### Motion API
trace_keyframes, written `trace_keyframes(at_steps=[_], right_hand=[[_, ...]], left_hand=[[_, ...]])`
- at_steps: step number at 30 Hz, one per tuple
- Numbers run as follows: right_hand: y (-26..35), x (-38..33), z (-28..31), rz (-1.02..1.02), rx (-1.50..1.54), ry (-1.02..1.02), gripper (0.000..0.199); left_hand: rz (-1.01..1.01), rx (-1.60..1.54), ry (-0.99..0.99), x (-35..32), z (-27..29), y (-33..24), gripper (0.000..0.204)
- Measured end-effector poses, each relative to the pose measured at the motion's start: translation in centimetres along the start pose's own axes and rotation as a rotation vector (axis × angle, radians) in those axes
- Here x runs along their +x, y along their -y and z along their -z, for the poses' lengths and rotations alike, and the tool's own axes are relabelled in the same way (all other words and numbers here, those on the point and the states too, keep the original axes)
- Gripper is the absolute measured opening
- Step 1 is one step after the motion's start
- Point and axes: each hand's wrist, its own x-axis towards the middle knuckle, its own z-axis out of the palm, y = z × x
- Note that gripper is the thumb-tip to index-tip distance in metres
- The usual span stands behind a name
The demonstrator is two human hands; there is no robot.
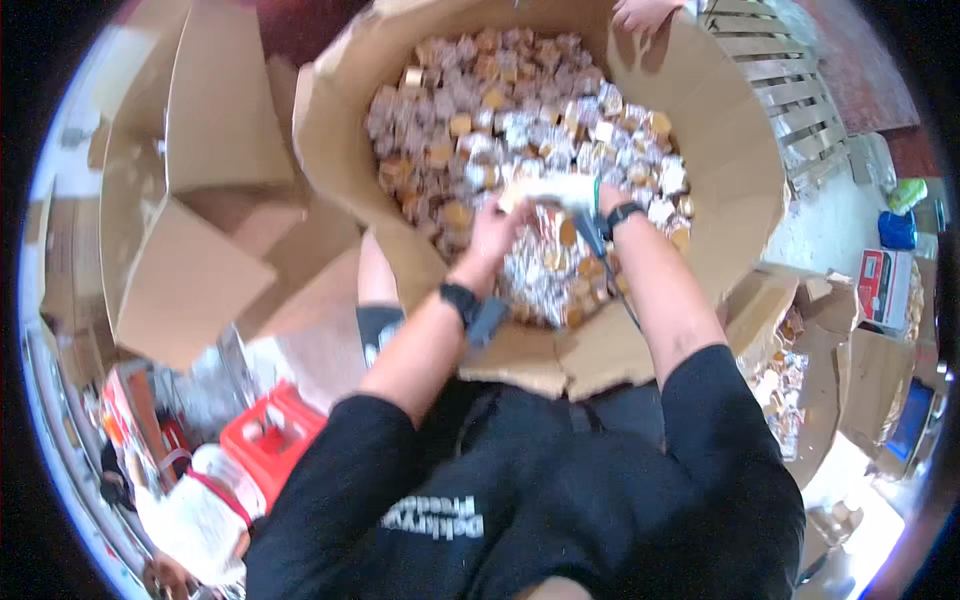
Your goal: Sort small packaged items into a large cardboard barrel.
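Over a big round-sided cardboard box (pixel 745 150), I hold a whitish, elongated thing (pixel 555 190) with a green edge at its right end; its kind is blurred. My left hand (pixel 495 235) has its fingers closed at the left end. At the right end is my right hand (pixel 608 200), its fingers partly hidden. Below lie many small wrapped pieces (pixel 540 135), silvery, white and golden-brown. Black bands circle both my wrists. A blue-grey piece with a thin dark cord (pixel 622 290) hangs by my right wrist.
Another person's hand (pixel 645 12) rests on the box's far rim. Open cardboard boxes (pixel 225 110) stand at left; another box (pixel 825 340) holds similar pieces at right. A red plastic seat (pixel 265 445) and a person in white (pixel 190 525) are lower left. Wooden slats (pixel 780 70) lie upper right.
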Motion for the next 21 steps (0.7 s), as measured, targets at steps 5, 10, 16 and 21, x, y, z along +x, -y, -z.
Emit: trace_keyframes(at_steps=[5, 10, 16, 21], right_hand=[[-0.9, -3.4, -5.2, 0.227, 0.519, -0.165, 0.026], [1.8, -5.4, -11.3, 0.425, 0.590, -0.708, 0.035], [3.5, -8.8, -15.0, 0.713, -0.357, -1.088, 0.045], [4.5, -9.6, -17.8, 0.608, -0.445, -1.333, 0.056]], left_hand=[[0.134, -0.164, -0.195, -1.7, 2.7, -0.6, 0.035], [-0.144, 0.349, -0.486, -3.9, 1.4, -0.1, 0.054], [-0.105, -0.393, -0.310, -4.8, -0.7, -1.7, 0.039], [-0.107, -0.245, -0.539, -3.7, -1.2, -1.2, 0.050]])
